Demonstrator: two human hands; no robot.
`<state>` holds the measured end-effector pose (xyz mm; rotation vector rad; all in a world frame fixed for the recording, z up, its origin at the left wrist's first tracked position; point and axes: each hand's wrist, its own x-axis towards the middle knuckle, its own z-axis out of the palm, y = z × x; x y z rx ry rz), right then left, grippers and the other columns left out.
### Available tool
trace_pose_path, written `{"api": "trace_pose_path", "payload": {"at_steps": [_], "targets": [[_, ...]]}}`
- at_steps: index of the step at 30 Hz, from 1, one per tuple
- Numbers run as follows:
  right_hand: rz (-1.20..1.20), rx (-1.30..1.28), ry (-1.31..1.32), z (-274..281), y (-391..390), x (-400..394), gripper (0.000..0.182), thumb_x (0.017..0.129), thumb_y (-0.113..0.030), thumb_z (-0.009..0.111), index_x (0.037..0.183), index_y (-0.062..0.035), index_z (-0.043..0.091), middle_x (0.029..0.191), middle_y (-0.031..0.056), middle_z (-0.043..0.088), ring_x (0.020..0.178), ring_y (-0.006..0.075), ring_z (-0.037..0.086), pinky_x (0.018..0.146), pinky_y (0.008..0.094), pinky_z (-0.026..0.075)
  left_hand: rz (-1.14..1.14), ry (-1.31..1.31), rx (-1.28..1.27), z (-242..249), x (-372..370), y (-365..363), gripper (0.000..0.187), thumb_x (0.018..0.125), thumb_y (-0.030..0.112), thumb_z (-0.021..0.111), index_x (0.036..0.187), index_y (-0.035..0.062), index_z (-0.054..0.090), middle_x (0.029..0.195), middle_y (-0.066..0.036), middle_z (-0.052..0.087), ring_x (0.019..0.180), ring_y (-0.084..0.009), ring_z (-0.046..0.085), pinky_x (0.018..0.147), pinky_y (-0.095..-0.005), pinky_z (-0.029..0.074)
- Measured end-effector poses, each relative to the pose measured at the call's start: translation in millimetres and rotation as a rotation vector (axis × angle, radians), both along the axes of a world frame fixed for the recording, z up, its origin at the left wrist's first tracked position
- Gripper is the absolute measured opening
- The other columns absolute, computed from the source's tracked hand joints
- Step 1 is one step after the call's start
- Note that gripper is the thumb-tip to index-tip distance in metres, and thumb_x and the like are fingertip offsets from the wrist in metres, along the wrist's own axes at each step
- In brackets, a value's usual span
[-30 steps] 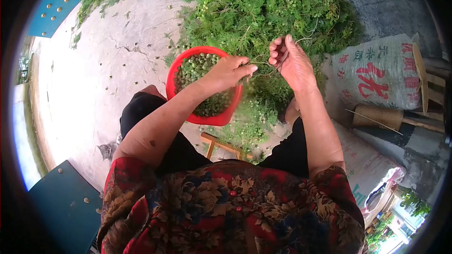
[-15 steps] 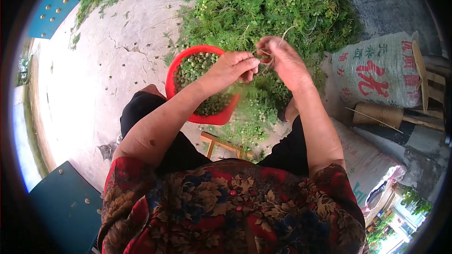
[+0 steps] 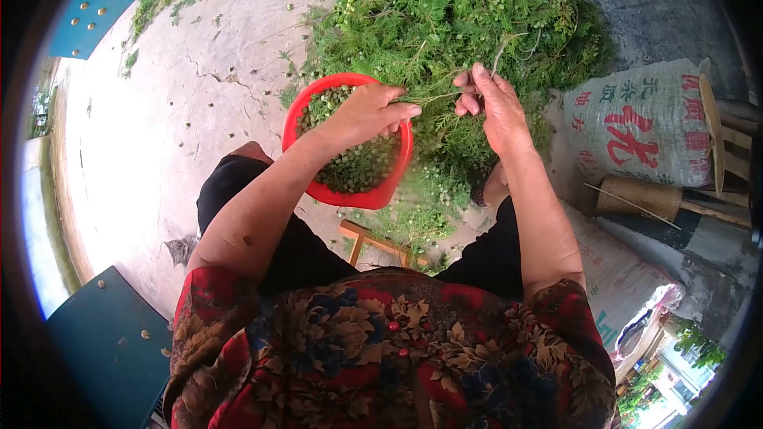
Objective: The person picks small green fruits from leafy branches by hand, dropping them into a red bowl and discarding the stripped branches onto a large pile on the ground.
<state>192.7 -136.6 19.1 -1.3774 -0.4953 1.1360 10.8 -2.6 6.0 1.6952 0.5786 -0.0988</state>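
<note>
A thin green sprig (image 3: 435,98) stretches between my two hands. My left hand (image 3: 372,114) is closed on one end of it, above the right part of a red basin (image 3: 405,160). My right hand (image 3: 494,103) pinches the sprig's woody stem, whose pale tip sticks up past the fingers. Many small round green cones (image 3: 358,163) fill the basin below my left hand and forearm. Behind my hands lies a big heap of green branches (image 3: 469,8) with cones among them.
Printed woven sacks (image 3: 636,123) stand at the right, beside a woven brown roll (image 3: 636,197). A wooden frame (image 3: 381,245) is between my legs. A grey cat (image 3: 181,251) is at the left, near a dark teal panel (image 3: 107,349). Bits of greenery dot the floor.
My hands have moved apart, my left hand going left over the basin and my right hand slightly right. The sprig now shows stretched between them.
</note>
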Motion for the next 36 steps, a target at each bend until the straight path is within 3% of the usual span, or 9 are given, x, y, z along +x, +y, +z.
{"api": "trace_pose_path", "payload": {"at_steps": [5, 8, 11, 14, 17, 20, 23, 32, 36], "targets": [[-0.175, -0.067, 0.028, -9, 4, 1, 0.036, 0.091, -0.037, 0.054, 0.084, -0.0018, 0.056, 0.065, 0.0024, 0.046, 0.053, 0.0107, 0.043, 0.055, 0.0283, 0.044, -0.009, 0.025, 0.048, -3, -3, 1, 0.027, 0.087, 0.028, 0.057, 0.086, 0.0014, 0.062, 0.066, -0.005, 0.058, 0.064, -0.0163, 0.059, 0.058, -0.0297, 0.048], [-0.416, -0.092, 0.067, -6, 5, 20, 0.028, 0.091, -0.029, 0.055, 0.083, -0.0026, 0.054, 0.073, 0.0043, 0.052, 0.053, 0.0090, 0.042, 0.053, 0.0271, 0.043, -0.308, 0.008, 0.983, -32, -16, 15, 0.019, 0.084, 0.021, 0.057, 0.087, 0.0033, 0.063, 0.068, -0.007, 0.060, 0.068, -0.0297, 0.061, 0.065, -0.0384, 0.049], [-0.470, 0.124, 0.380, -29, -7, 64, 0.022, 0.092, -0.023, 0.054, 0.084, -0.0030, 0.050, 0.078, 0.0038, 0.049, 0.055, 0.0079, 0.038, 0.052, 0.0265, 0.039, -0.202, 0.342, 0.806, -50, -26, 25, 0.022, 0.083, 0.021, 0.055, 0.095, 0.0043, 0.062, 0.085, -0.012, 0.063, 0.078, -0.0388, 0.059, 0.074, -0.0453, 0.047], [-0.461, 0.063, 0.482, -34, -6, 56, 0.020, 0.093, -0.020, 0.054, 0.083, -0.0032, 0.049, 0.078, 0.0030, 0.047, 0.054, 0.0076, 0.037, 0.051, 0.0263, 0.037, -0.097, -0.065, 1.066, -42, -34, 16, 0.029, 0.083, 0.022, 0.055, 0.105, 0.0035, 0.059, 0.099, -0.015, 0.061, 0.084, -0.0360, 0.060, 0.077, -0.0428, 0.047], [-0.352, 0.089, 0.666, -40, -4, 49, 0.021, 0.093, -0.021, 0.054, 0.083, -0.0035, 0.049, 0.069, 0.0006, 0.044, 0.054, 0.0075, 0.036, 0.052, 0.0249, 0.036, -0.025, -0.319, 0.735, -26, -13, 10, 0.036, 0.084, 0.024, 0.057, 0.113, 0.0034, 0.056, 0.110, -0.015, 0.058, 0.091, -0.0293, 0.061, 0.083, -0.0385, 0.047], [-0.242, 0.055, 0.707, -32, 1, 31, 0.023, 0.093, -0.026, 0.053, 0.083, -0.0055, 0.050, 0.055, -0.0041, 0.035, 0.054, 0.0093, 0.037, 0.053, 0.0249, 0.035, -0.007, -0.152, 0.050, 14, 0, -15, 0.040, 0.085, 0.026, 0.061, 0.118, 0.0038, 0.053, 0.106, -0.012, 0.060, 0.091, -0.0208, 0.061, 0.083, -0.0332, 0.046], [-0.202, 0.047, 0.760, -21, 7, 15, 0.023, 0.093, -0.027, 0.054, 0.083, -0.0068, 0.049, 0.054, -0.0050, 0.034, 0.054, 0.0101, 0.036, 0.054, 0.0246, 0.035, -0.033, -0.225, -0.109, 7, 5, -25, 0.049, 0.085, 0.031, 0.062, 0.123, 0.0030, 0.049, 0.103, -0.011, 0.061, 0.091, -0.0150, 0.059, 0.082, -0.0297, 0.046], [-0.198, 0.058, 0.761, -27, 9, 6, 0.023, 0.093, -0.025, 0.054, 0.083, -0.0058, 0.048, 0.054, -0.0056, 0.034, 0.053, 0.0081, 0.034, 0.052, 0.0224, 0.033, -0.006, -0.203, -0.050, -14, 6, -31, 0.045, 0.087, 0.035, 0.061, 0.113, -0.0016, 0.057, 0.095, -0.012, 0.065, 0.091, -0.0151, 0.058, 0.085, -0.0304, 0.044], [-0.177, 0.055, 0.768, -35, 7, 8, 0.023, 0.094, -0.027, 0.051, 0.084, -0.0063, 0.048, 0.054, -0.0059, 0.033, 0.052, 0.0091, 0.035, 0.057, 0.0276, 0.040, -0.026, -0.061, 0.154, -21, 6, -28, 0.046, 0.087, 0.038, 0.057, 0.107, -0.0032, 0.059, 0.086, -0.017, 0.065, 0.085, -0.0217, 0.062, 0.081, -0.0329, 0.046]]}}
